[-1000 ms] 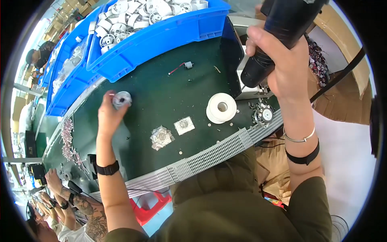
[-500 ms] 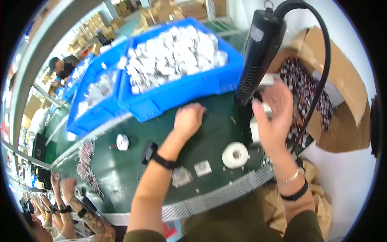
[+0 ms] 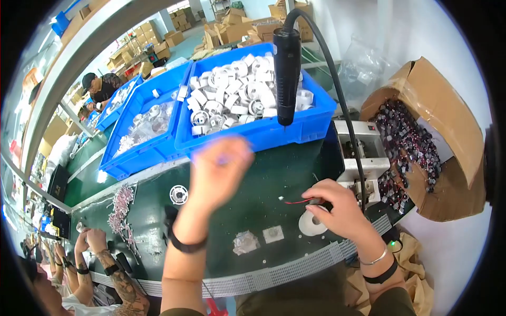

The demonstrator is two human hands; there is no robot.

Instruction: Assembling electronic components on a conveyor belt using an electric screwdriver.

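My right hand (image 3: 337,208) pinches a small wired part at the right of the bench. Its thin red and dark lead (image 3: 296,201) runs out to the left and ends in a tiny white connector (image 3: 281,198). Just below these fingers lies a white roll (image 3: 311,224), partly covered by the hand. My left hand (image 3: 220,166) is raised in front of the large blue bin (image 3: 253,141); motion smears its fingers, so what it holds, if anything, does not show. Left of that forearm, a round white plastic housing (image 3: 178,195) rests on the green bench (image 3: 263,181).
A black electric screwdriver (image 3: 287,79) hangs before the bin of white round parts (image 3: 232,89). A second blue bin (image 3: 142,131) holds clear pieces. At right are a small metal machine (image 3: 363,147) and a carton (image 3: 453,131) of wired parts. Co-workers' hands (image 3: 95,239) are at left.
My right hand has come down and left from beside the machine, now with the wired part. My left hand has lifted and shifted left. The camera view has shifted.
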